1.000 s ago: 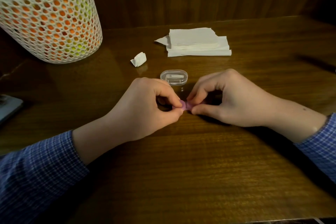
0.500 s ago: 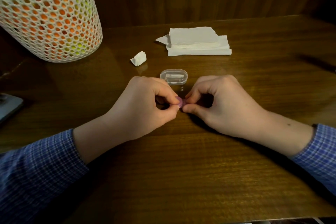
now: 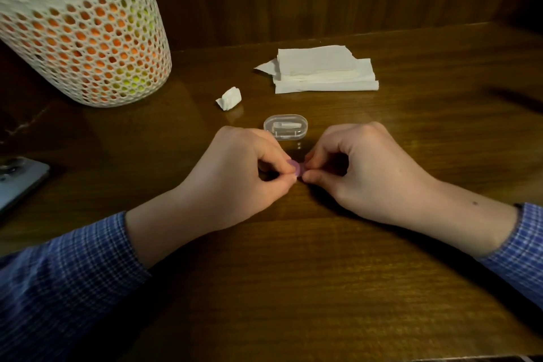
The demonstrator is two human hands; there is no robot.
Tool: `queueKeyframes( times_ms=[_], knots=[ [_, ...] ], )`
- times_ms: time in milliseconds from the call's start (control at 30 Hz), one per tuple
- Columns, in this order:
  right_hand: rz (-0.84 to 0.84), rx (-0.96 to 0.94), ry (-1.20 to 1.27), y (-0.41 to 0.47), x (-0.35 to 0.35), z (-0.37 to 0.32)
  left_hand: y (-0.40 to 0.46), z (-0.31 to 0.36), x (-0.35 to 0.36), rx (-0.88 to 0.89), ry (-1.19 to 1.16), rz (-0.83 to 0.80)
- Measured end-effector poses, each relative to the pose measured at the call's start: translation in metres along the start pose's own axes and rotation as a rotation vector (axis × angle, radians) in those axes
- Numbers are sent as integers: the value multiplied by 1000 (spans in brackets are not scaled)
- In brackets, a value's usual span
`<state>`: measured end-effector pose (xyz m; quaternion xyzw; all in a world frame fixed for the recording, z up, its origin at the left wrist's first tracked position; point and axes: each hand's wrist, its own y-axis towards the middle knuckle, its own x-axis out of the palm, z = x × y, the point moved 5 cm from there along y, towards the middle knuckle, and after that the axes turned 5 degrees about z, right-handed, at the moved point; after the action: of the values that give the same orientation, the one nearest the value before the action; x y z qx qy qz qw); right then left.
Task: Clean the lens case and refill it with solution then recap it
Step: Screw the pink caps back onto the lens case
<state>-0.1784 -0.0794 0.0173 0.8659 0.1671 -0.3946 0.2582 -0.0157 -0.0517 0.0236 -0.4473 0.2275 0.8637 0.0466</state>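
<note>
Here the purple lens case [image 3: 296,169] sits pinched between left hand [image 3: 244,176] and right hand [image 3: 361,167].

Dim, warm indoor light, from above/behind camera. Wooden table [image 3: 323,288] shows soft glare patch near crumpled tissue [image 3: 229,98]; far wall and corners fall to near black. Tissue stack [image 3: 323,70] brightest, slightly blown out. Mesh basket [image 3: 82,38] rim motion-blurred, curved by wide-angle distortion. Hands cast soft shadows on table toward camera. Overall slightly soft, noisy.
</note>
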Motion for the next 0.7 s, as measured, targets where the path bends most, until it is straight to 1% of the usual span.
queueKeyframes(
  times_ms=[133,233,333,433,533,633,700],
  knots=[
    [20,7,-4,1,0,0,-2,2,1,16,26,30],
    [9,1,11,1,1,2,-5,2,1,11,-11,56],
    [-31,-23,10,3,-1,5,-5,2,1,15,-58,62],
    [-84,-15,84,6,-4,10,-5,2,3,36,-58,41],
    [-16,40,188,9,-8,20,-6,2,4,55,-50,27],
    [108,91,181,17,-13,36,-4,0,4,56,-56,14],
    [161,114,181,28,-17,43,-4,-2,4,50,-58,-10]
  ],
)
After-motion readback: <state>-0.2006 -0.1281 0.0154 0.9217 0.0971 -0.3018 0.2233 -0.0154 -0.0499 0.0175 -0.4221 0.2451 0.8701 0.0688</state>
